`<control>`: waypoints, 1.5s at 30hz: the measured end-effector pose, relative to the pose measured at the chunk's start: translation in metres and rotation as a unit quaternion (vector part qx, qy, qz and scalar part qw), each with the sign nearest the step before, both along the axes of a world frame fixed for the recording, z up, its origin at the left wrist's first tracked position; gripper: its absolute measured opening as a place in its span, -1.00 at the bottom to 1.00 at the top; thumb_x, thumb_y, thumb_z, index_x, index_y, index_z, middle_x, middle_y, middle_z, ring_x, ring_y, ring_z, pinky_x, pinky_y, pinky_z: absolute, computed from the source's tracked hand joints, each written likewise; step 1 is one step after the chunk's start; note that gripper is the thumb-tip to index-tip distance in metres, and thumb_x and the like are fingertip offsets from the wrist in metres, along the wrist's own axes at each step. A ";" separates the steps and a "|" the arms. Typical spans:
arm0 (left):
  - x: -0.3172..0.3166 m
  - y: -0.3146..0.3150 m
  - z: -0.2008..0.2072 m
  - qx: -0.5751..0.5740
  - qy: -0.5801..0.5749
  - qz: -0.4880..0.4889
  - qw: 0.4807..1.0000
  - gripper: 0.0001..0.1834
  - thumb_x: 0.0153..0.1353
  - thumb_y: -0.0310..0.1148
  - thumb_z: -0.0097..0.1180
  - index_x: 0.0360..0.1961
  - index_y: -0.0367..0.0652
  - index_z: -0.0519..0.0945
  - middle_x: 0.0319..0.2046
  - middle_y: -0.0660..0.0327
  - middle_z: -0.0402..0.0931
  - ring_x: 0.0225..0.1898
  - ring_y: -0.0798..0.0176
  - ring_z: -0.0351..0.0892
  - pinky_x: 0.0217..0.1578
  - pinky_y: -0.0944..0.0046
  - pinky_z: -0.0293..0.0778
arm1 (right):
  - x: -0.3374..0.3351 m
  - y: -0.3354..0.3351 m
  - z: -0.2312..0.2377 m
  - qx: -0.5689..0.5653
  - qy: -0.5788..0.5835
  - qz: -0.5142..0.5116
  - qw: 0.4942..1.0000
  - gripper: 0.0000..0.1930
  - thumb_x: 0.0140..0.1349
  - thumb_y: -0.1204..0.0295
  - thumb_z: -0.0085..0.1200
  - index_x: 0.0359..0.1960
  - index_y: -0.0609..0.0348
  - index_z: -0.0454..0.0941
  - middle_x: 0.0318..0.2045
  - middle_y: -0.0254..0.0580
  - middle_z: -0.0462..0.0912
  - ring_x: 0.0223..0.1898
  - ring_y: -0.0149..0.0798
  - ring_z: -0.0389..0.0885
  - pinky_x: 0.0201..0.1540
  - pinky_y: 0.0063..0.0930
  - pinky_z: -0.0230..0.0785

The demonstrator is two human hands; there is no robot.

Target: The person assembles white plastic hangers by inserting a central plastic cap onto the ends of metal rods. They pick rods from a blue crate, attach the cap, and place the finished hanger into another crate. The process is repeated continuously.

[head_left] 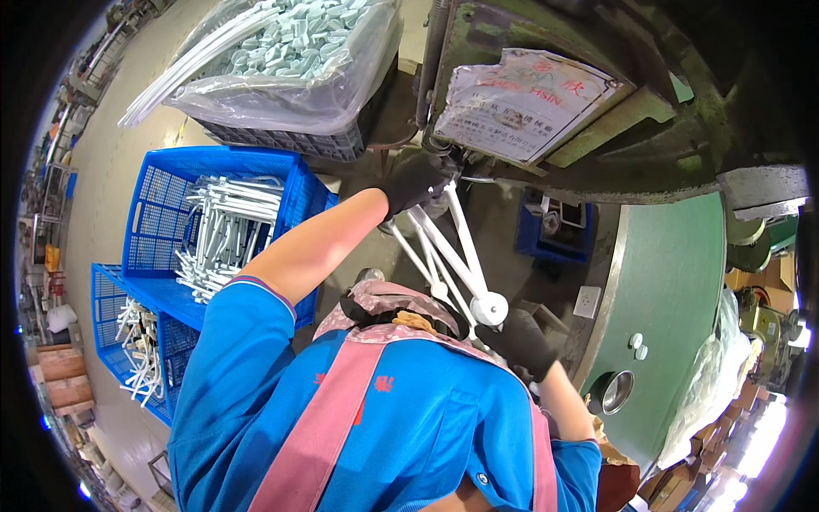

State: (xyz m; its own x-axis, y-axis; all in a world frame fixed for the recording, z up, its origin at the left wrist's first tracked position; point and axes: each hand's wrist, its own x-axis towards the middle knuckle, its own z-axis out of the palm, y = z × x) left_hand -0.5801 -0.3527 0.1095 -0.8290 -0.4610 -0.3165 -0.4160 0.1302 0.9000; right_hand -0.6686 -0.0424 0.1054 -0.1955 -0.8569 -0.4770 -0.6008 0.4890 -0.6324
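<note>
Over by the machine [606, 135], white rods [450, 253] slant between the gloved hands: the left hand [416, 184] grips their upper ends; the right hand [522, 346], beside their round joint [490, 308], has fingers I can't make out.

L hand [420, 184], R hand [518, 345] on wht tubes [448, 251]

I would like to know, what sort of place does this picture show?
Most likely a factory workshop: there is a heavy, worn green machine, a blue crate with many similar white rods, and a plastic-lined crate heaped with small pale parts.
</note>
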 end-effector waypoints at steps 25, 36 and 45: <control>0.105 -0.053 -0.068 -0.285 0.233 0.187 0.911 -0.81 0.19 -0.49 0.08 -0.16 -0.18 0.57 -0.28 0.05 0.58 -0.25 0.05 0.57 -0.21 0.19 0.48 | 0.016 0.004 -0.024 -0.176 0.253 -0.155 0.939 -0.64 -0.17 0.33 0.34 -0.26 0.08 0.61 -0.39 -0.12 0.66 -0.32 -0.05 0.64 -0.26 -0.26 0.47; 0.308 -0.430 -0.006 -0.679 -0.274 0.387 0.561 -0.60 0.11 -0.25 0.00 0.00 -0.02 0.50 -0.02 0.15 0.48 0.09 0.06 0.39 0.13 -0.08 0.20 | 0.022 -0.013 -0.020 -0.034 0.244 -0.278 0.928 -0.65 -0.14 0.38 0.34 -0.24 0.14 0.67 -0.37 -0.10 0.71 -0.32 -0.16 0.70 -0.22 -0.34 0.51; 0.314 -0.447 0.022 -0.614 -0.356 0.303 0.636 -0.68 0.07 -0.10 0.18 -0.19 0.02 0.58 -0.27 0.13 0.61 -0.16 0.06 0.59 -0.17 0.06 0.49 | 0.009 0.002 -0.042 -0.034 0.341 -0.239 0.909 -0.73 -0.15 0.16 0.32 -0.40 -0.05 0.68 -0.48 -0.18 0.68 -0.41 -0.07 0.66 -0.35 -0.22 0.49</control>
